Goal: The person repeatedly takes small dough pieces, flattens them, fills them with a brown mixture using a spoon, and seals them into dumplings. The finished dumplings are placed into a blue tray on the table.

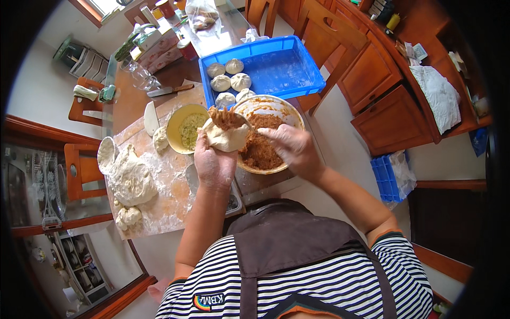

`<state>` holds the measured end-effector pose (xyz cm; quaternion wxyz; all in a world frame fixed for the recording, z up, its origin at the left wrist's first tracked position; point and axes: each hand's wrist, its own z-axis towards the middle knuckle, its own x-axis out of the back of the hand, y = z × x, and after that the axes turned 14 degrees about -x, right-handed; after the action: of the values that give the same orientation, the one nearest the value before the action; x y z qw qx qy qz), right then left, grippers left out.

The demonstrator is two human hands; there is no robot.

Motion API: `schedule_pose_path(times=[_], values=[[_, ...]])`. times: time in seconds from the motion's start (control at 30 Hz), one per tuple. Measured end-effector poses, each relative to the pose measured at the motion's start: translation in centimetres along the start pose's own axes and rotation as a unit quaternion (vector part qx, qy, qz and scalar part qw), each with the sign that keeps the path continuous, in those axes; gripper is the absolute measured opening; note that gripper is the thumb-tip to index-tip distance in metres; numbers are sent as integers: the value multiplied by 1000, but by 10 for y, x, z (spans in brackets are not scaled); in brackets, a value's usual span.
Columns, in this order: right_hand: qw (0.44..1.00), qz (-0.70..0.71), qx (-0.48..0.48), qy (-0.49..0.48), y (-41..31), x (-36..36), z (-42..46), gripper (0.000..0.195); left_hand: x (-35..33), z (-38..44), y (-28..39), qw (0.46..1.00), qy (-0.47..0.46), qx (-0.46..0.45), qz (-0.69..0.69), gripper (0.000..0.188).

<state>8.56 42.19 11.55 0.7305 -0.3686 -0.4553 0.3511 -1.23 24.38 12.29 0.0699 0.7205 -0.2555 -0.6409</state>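
Note:
My left hand (pixel 215 165) holds a dough wrapper (pixel 226 137) from below, palm up. In my right hand (pixel 293 147) is the handle of a metal spoon (pixel 243 119), its bowl largely hidden under reddish-brown filling (pixel 225 118) at the wrapper's top edge. Under my right hand stands a round bowl (pixel 298 113) with more of this filling (pixel 261 155). Left of the wrapper, a yellow bowl (pixel 173 137) contains a pale, green-flecked mixture (pixel 191 128). Several shaped buns (pixel 240 81) sit at the left end of a blue plastic tray (pixel 265 42).
A floured board (pixel 167 199) bears a large dough mass (pixel 131 181), smaller dough pieces (pixel 129 216) and a white scraper (pixel 151 119). Beyond it lie a knife (pixel 169 90) and upturned glasses (pixel 145 79). A wooden chair (pixel 334 36) stands beside the tray.

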Motion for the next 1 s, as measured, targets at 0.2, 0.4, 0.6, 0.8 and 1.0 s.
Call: schedule_pose_path(times=[0.2, 0.4, 0.6, 0.8, 1.0], values=[[933, -335, 120, 58, 12, -30, -26, 52, -4, 3, 17, 995, -11, 73, -64, 57], [897, -424, 120, 35, 6, -6, -46, 47, 25, 26, 56, 995, 2, 6, -98, 57], [938, -336, -42, 67, -32, -50, -26, 51, 50, 23, 101, 993, -31, 67, -90, 57], [994, -39, -34, 97, -93, -151, -1, 53, 58, -5, 114, 990, -44, 122, -54, 55], [980, -159, 91, 81, -96, -169, 4, 39, 83, -11, 144, 988, -54, 140, -21, 53]])
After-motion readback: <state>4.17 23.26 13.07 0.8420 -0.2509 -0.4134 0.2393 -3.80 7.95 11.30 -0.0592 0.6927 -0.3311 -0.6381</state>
